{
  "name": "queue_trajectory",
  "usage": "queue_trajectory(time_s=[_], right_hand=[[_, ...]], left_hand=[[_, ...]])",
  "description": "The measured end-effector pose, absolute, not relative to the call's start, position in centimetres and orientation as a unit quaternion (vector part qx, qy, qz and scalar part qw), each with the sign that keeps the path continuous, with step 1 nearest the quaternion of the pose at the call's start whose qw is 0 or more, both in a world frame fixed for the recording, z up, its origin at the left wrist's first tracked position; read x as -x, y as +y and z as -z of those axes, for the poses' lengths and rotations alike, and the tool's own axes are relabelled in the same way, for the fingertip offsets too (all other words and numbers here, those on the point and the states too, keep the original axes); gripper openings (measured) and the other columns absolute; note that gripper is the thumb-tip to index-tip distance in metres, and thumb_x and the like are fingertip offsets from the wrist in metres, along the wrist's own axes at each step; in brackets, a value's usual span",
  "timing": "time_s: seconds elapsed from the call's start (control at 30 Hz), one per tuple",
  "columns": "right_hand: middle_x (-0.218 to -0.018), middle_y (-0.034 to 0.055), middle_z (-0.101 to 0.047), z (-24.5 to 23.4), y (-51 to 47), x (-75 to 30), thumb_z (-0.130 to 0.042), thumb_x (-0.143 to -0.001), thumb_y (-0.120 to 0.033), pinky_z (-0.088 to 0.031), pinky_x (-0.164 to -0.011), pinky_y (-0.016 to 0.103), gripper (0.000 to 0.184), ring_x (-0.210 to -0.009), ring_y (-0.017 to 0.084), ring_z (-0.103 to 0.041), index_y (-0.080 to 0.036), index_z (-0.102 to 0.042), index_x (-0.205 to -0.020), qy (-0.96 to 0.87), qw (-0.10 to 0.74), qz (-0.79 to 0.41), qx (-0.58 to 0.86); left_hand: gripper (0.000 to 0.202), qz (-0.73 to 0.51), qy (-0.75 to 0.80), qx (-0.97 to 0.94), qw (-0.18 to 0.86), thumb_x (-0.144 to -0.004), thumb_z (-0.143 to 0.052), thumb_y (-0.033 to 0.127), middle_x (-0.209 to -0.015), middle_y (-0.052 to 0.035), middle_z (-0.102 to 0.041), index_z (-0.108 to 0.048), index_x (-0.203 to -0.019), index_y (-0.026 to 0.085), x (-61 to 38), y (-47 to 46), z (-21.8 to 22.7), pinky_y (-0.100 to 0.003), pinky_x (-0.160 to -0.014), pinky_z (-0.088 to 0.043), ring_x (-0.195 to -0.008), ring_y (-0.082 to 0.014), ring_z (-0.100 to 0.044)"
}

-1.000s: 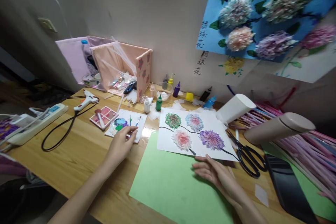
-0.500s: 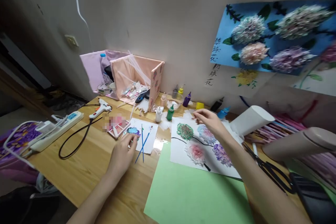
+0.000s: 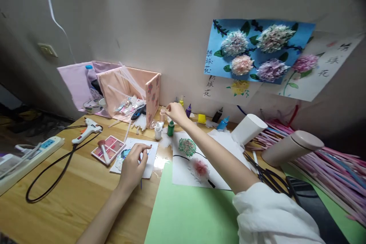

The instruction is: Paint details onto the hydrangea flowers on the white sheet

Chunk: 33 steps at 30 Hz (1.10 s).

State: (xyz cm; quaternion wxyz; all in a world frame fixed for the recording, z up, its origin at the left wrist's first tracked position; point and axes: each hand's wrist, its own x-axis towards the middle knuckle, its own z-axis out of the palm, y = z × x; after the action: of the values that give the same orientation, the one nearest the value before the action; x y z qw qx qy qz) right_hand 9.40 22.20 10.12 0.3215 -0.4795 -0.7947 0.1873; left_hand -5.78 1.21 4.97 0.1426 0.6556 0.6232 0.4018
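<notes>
My right hand reaches to the back of the wooden table, its fingers pinched at the top of a small peach bottle. A green bottle and a white bottle stand just in front of it. My left hand lies with curled fingers on a white sheet with paint blobs. A thin blue brush handle pokes out from under that hand. My right forearm crosses a white sheet with paper flowers.
A green sheet lies at the front. At the left are a makeup palette, a glue gun with its cord, and a power strip. A pink box stands behind. Scissors, a white cup, a flask and pink sticks are at the right.
My right hand left the front edge of the flower sheet, passed over it and now reaches the bottles by the wall. My left hand stayed on the painted sheet, now covering the brushes.
</notes>
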Motion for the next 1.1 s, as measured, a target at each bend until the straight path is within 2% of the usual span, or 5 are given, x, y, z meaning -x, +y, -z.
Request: queue_trajectory(time_s=[0.2,0.53,0.7,0.87,1.1], right_hand=[[-0.120,0.0084,-0.059,-9.7,25.2,-7.0,-0.055,-0.091,-0.034,-0.053,-0.087,0.041,0.032,-0.103,0.020,-0.061,-0.017,-0.056,-0.118,-0.808,0.237,-0.200,0.501],[-0.080,0.0102,-0.072,-12.5,22.8,-7.2,-0.063,-0.079,-0.017,-0.050,-0.076,0.034,0.010,-0.078,0.021,-0.066,-0.012,-0.071,-0.075,-0.824,0.285,-0.145,0.468],[-0.077,0.0048,-0.071,-16.0,16.0,-8.6,-0.062,-0.081,-0.022,-0.049,-0.072,0.033,0.010,-0.075,0.018,-0.063,-0.021,-0.069,-0.075,-0.850,0.444,-0.023,0.283],[-0.082,0.0057,-0.071,-14.0,7.4,-6.8,-0.063,-0.081,-0.011,-0.052,-0.067,0.030,0.015,-0.077,0.016,-0.065,-0.022,-0.067,-0.090,-0.842,0.532,-0.025,0.087],[-0.089,0.0058,-0.070,-8.0,5.2,-4.2,-0.053,-0.088,-0.015,-0.053,-0.071,0.032,0.026,-0.082,0.018,-0.064,-0.024,-0.060,-0.110,-0.915,0.349,-0.181,0.092]], left_hand=[[0.023,-0.435,0.633,-0.628,0.124,-0.092,-0.038,0.024,-0.095,-0.0054,-0.062,-0.061,-0.093,0.020,7.4,1.4,-4.7,-0.030,-0.077,-0.042,-0.092,-0.0204,-0.058],[0.025,-0.503,0.658,-0.509,0.233,-0.084,-0.046,0.027,-0.092,-0.0064,-0.069,-0.069,-0.088,0.019,9.3,1.3,-5.7,-0.031,-0.075,-0.045,-0.085,-0.0212,-0.061],[0.039,-0.509,0.627,-0.461,0.368,-0.082,-0.047,0.042,-0.095,-0.0119,-0.071,-0.071,-0.094,0.013,12.0,1.5,-6.3,-0.027,-0.059,-0.046,-0.083,-0.0228,-0.066],[0.057,-0.532,0.475,-0.380,0.589,-0.082,-0.052,0.063,-0.108,-0.0140,-0.069,-0.069,-0.104,0.014,14.2,0.8,-7.1,-0.027,-0.074,-0.050,-0.105,-0.0256,-0.062],[0.050,-0.601,0.513,-0.327,0.518,-0.071,-0.067,0.061,-0.085,-0.0085,-0.067,-0.066,-0.089,0.013,15.8,0.8,-6.3,-0.029,-0.072,-0.051,-0.084,-0.0207,-0.064]])
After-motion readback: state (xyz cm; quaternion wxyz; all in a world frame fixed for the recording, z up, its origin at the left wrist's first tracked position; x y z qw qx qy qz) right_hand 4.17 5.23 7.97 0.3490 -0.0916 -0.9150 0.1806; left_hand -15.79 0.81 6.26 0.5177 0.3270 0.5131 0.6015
